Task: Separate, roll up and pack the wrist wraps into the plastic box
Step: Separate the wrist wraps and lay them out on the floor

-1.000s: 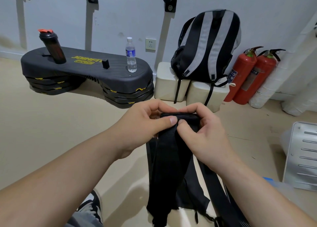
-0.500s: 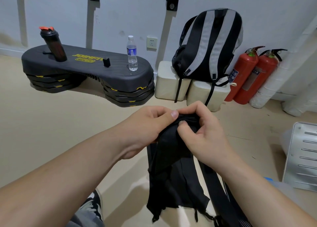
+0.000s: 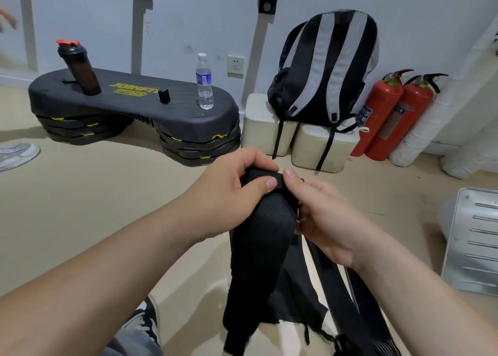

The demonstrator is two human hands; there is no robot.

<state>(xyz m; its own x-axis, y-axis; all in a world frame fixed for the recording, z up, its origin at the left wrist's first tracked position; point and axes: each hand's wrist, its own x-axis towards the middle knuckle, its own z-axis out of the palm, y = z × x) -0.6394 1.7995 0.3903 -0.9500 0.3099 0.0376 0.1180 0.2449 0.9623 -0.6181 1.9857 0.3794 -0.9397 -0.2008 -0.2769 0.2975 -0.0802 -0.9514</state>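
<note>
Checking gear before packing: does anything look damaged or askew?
The black cloth hanging behind the wrist wrap has a ragged lower edge with loose threads. The shaker bottle on the step platform looks tilted, perhaps lens distortion.

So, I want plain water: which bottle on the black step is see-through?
The water bottle with the blue label, near the right end of the step; the shaker toward the left is dark with an orange lid.

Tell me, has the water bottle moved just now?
No. The water bottle stands at the same spot on the black step platform, left of the wall socket.
</note>
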